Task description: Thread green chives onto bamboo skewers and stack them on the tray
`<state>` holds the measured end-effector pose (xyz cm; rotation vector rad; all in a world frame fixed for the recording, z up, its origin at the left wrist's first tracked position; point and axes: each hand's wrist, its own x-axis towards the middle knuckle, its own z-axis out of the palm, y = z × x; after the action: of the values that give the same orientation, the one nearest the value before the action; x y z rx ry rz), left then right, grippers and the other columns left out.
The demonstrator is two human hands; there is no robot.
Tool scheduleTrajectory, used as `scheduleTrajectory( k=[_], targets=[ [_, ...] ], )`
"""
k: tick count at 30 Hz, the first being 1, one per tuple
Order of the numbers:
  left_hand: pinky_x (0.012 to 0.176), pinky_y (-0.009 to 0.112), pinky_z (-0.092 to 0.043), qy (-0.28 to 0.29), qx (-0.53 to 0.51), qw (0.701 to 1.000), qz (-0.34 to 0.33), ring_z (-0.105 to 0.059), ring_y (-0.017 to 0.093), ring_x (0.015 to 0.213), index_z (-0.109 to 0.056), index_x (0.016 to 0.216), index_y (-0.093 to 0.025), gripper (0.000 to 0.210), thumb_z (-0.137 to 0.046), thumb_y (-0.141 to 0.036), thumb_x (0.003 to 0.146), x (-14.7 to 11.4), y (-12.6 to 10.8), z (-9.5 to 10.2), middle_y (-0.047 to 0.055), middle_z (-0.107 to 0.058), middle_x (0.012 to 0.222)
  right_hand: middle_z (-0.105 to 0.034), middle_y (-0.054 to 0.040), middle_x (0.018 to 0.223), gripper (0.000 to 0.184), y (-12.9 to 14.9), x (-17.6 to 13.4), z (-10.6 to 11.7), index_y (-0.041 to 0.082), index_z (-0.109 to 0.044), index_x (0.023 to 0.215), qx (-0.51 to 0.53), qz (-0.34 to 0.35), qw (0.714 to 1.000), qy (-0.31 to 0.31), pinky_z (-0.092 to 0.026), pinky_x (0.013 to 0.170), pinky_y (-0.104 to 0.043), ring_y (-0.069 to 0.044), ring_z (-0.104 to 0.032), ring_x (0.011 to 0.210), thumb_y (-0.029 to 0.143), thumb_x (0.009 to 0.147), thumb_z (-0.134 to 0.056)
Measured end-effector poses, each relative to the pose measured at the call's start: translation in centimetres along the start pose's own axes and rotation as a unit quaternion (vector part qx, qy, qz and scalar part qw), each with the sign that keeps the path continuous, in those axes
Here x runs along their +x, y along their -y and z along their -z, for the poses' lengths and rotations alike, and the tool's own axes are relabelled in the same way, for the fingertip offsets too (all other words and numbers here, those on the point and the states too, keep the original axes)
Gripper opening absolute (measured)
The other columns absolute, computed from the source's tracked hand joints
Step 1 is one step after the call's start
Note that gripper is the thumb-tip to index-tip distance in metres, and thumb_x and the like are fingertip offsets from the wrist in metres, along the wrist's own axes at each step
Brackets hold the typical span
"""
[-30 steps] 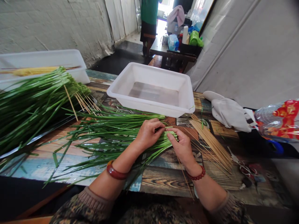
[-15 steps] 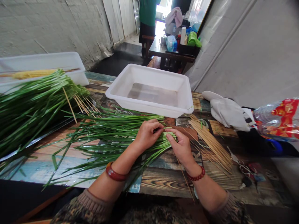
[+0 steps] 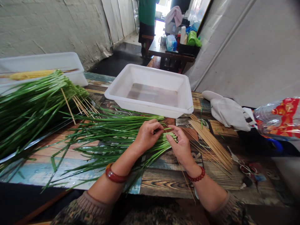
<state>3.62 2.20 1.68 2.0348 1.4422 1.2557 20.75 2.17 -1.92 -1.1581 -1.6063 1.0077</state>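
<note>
Long green garlic chives [image 3: 105,134] lie spread across the table, with their pale cut ends toward the right. Over those ends my left hand [image 3: 149,133] is closed in a pinch, and a short chive end pokes out from its fingertips. My right hand [image 3: 180,143] is just right of it, thumb and fingers apart around the cut ends; whether it touches them I cannot tell. A thin wooden skewer [image 3: 186,179] runs from under my right hand toward the table's front edge. More bamboo skewers [image 3: 208,140] lie in a bundle to the right.
A white plastic tub [image 3: 150,107] stands behind the chives. At left, skewered chives [image 3: 35,97] are heaped on a tray beside another white tub [image 3: 75,67]. A pale cloth cap [image 3: 227,111], keys [image 3: 246,168] and a plastic bag [image 3: 278,118] lie right. A person [image 3: 147,18] stands beyond.
My right hand's fingers have opened and drawn slightly back from the chive end. My left hand keeps its pinch almost in place.
</note>
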Motion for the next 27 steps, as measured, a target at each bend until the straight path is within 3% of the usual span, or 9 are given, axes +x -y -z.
scheduleTrajectory(
  k=[27],
  targets=[
    [0.064,0.022,-0.044,0.049,-0.076,0.995,0.047,-0.061,0.012,0.067,-0.07,0.075,-0.014,0.015,-0.059,-0.013,0.085,-0.12,0.63,-0.02,0.001,-0.068,0.071,-0.072,-0.0053,0.102,0.037,-0.01,-0.15,0.06,0.025,-0.061,0.121,-0.016,0.016,1.0,0.001,-0.053,0.084,-0.034,-0.022,-0.067,0.095,0.034,0.085,-0.063]
  ],
)
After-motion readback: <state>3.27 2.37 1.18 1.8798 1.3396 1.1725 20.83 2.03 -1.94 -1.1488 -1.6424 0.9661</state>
